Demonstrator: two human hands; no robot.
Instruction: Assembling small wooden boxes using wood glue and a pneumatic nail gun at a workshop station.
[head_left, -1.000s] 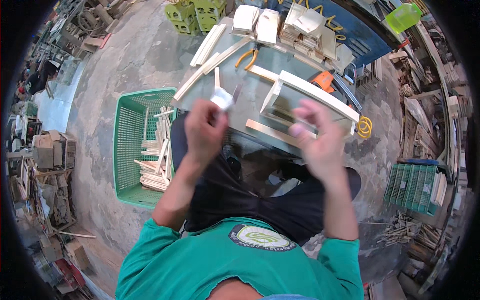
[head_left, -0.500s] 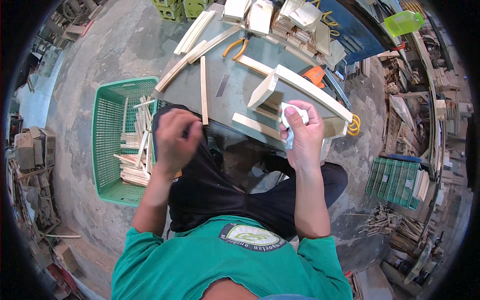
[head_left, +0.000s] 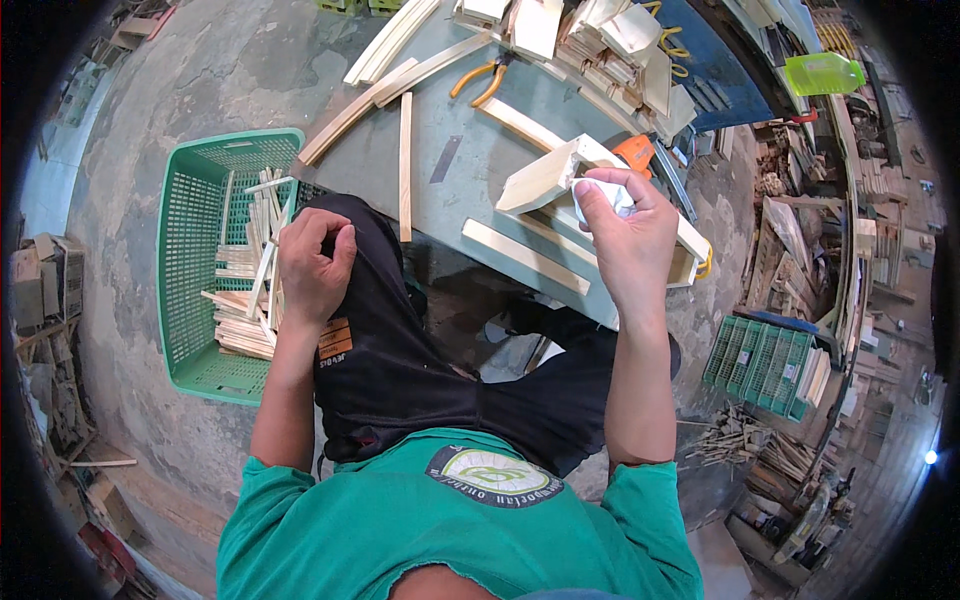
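My right hand [head_left: 640, 245] is raised over the near right part of the grey table and pinches a crumpled white wad [head_left: 604, 200], like paper or cloth, between thumb and fingers. Just beyond it stands a pale wooden frame [head_left: 545, 180] made of joined boards, partly covered by this hand. A loose wooden strip [head_left: 525, 257] lies along the table's near edge, left of my right hand. Over my left knee, beside the green basket [head_left: 172, 290], my left hand [head_left: 314, 265] is loosely curled with nothing visible in it.
Thin wooden sticks [head_left: 250, 320] fill part of the basket. On the grey table [head_left: 380, 165] lie pliers with orange handles [head_left: 483, 85], long strips [head_left: 405, 165] and an orange tool [head_left: 635, 153]. Stacked boards [head_left: 605, 60] stand at the back; a green crate [head_left: 757, 362] is at right.
My right hand has moved slightly right and up with the white wad, now in front of the wooden frame. My left hand has shifted left and down over the knee. The whole view has shifted slightly.
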